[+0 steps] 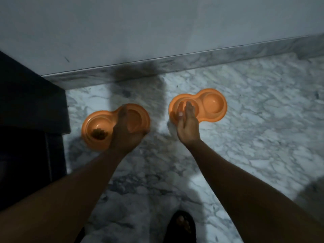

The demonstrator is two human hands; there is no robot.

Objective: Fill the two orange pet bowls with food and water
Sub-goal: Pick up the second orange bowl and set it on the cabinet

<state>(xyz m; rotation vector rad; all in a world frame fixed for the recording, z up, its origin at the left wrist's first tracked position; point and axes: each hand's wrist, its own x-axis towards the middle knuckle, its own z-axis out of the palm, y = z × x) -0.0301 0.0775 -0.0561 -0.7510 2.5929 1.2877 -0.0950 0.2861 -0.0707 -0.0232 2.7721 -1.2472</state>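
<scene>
Two orange double pet bowls hang above the marble floor, one in each hand. My left hand (125, 130) grips the left bowl (91, 120) at its narrow middle. A small heap of brown kibble (99, 135) lies in that bowl's left cup; the right cup looks bare. My right hand (188, 127) holds the right bowl (214, 104) by its near left edge, fingers over the left cup and hiding part of it. The right cup of this bowl holds nothing that I can see.
A dark cabinet (26, 111) stands at the left. A white wall (157, 32) with a marble skirting (192, 61) runs across ahead. The marble floor (254, 137) stretches to the right. My foot in a dark sandal (182, 225) is below.
</scene>
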